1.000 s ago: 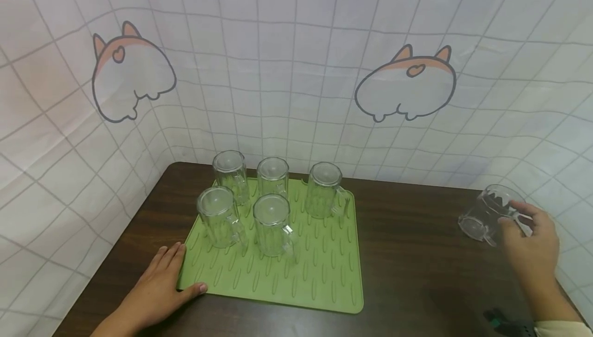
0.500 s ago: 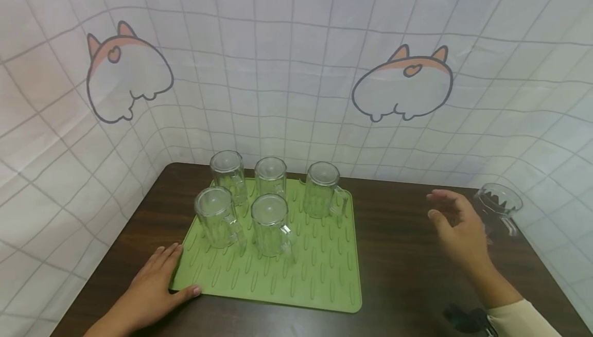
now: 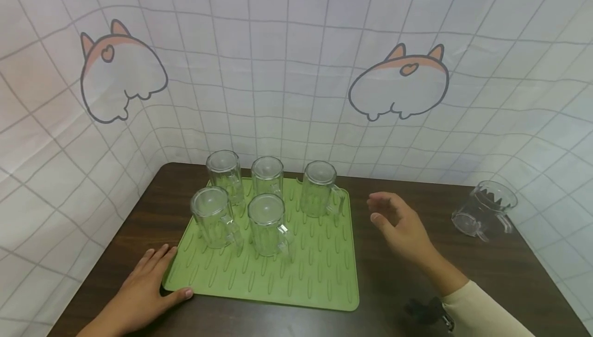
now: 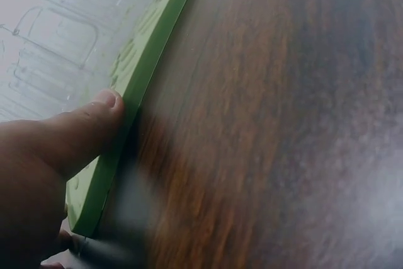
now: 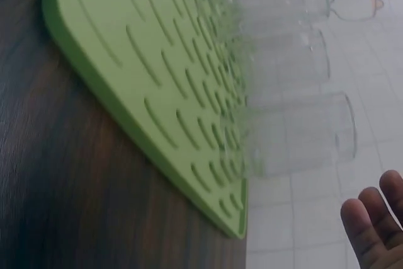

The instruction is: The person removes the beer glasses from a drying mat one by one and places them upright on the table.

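Note:
Several clear glass mugs stand upside down on a green ridged drying mat (image 3: 319, 280); the front ones are a left mug (image 3: 213, 218) and a middle mug (image 3: 267, 226). My left hand (image 3: 141, 288) rests at the mat's front left corner, its thumb (image 4: 94, 118) lying on the mat's edge in the left wrist view. My right hand (image 3: 403, 226) hovers over the table just right of the mat, fingers loosely bent and holding nothing. Nearest to it is the back right mug (image 3: 318, 190). In the right wrist view its fingertips (image 5: 357, 215) show at the lower right.
Another glass mug (image 3: 484, 211) stands upright at the right end of the dark wooden table (image 3: 398, 285). A white grid-patterned curtain (image 3: 296, 69) with cartoon animals closes off the back and sides. A dark object (image 3: 423, 310) is by my right wrist.
My right hand has come away from the mug at the far right and moved left toward the mat, leaving that mug standing there. My left hand stays at the mat's corner.

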Motion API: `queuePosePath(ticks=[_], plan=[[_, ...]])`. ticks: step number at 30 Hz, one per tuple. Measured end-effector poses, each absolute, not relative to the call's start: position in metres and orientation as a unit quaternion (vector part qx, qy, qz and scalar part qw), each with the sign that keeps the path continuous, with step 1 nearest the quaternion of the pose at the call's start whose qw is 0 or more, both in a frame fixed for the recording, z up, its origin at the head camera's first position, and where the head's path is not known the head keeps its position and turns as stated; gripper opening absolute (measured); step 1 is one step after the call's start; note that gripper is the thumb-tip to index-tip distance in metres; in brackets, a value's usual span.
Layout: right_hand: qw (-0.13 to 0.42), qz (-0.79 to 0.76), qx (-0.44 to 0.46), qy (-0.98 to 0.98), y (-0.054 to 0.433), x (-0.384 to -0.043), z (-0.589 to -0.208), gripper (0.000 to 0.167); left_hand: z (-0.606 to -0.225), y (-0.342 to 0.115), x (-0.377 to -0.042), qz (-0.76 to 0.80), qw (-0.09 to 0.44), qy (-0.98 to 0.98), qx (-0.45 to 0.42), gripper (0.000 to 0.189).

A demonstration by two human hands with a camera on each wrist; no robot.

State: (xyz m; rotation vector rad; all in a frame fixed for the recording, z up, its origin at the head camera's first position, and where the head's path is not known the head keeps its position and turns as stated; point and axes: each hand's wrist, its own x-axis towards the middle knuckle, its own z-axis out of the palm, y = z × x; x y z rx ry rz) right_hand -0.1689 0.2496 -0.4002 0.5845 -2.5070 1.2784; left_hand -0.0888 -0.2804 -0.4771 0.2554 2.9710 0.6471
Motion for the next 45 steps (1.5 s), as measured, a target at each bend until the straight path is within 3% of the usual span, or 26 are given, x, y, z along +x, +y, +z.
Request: queuePosePath(ticks=[24, 38, 45], plan=[[-0.030, 0.482, 0.270, -0.833, 0.167, -0.162, -0.423, 0.039, -0.479, -0.282, -0.088, 0.208, 0.041, 0.974, 0.083, 0.116], [-0.096, 0.490, 0.280, -0.820, 0.137, -0.156, -0.432, 0.036, -0.480, -0.283, -0.088, 0.211, 0.043, 0.973, 0.083, 0.116], [-0.106, 0.495, 0.281, -0.815, 0.126, -0.156, -0.436, 0.027, -0.480, -0.283, -0.089, 0.210, 0.042, 0.973, 0.084, 0.117]])
